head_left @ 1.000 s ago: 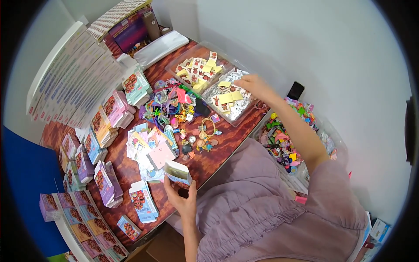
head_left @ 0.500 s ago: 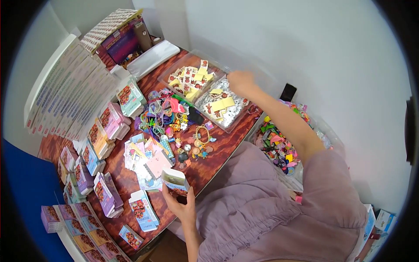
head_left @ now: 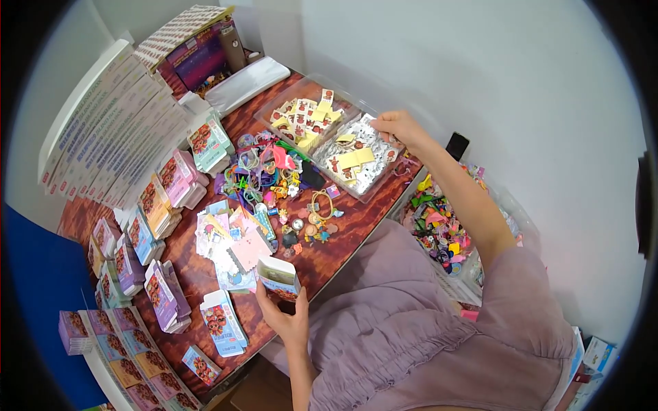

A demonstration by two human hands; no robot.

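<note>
My left hand [head_left: 288, 320] grips a small light-blue carton [head_left: 279, 277] near the table's front edge. The carton stands upright with its top open, my thumb and fingers on opposite sides. My right hand [head_left: 399, 128] is above the far right corner of a clear plastic tray [head_left: 362, 198], its fingertips pinched together. What they pinch, if anything, is too small to make out. Silver foil pieces [head_left: 373, 140] fill that tray, with yellow-backed slips [head_left: 356, 159] on top. Beside it, another clear tray holds printed picture slips [head_left: 301, 118].
Trinkets and bands [head_left: 264, 168] lie heaped mid-table, next to paper cards [head_left: 233, 250]. Flattened cartons [head_left: 225, 324] lie near the front edge. Carton stacks [head_left: 181, 179] line the left. A bin of colourful small toys [head_left: 442, 229] stands right of the table, near a dark phone [head_left: 457, 145].
My right hand has shifted slightly right and down, and its fingers now show in a pinch over the foil pieces. My left hand keeps hold of the carton, almost unmoved.
</note>
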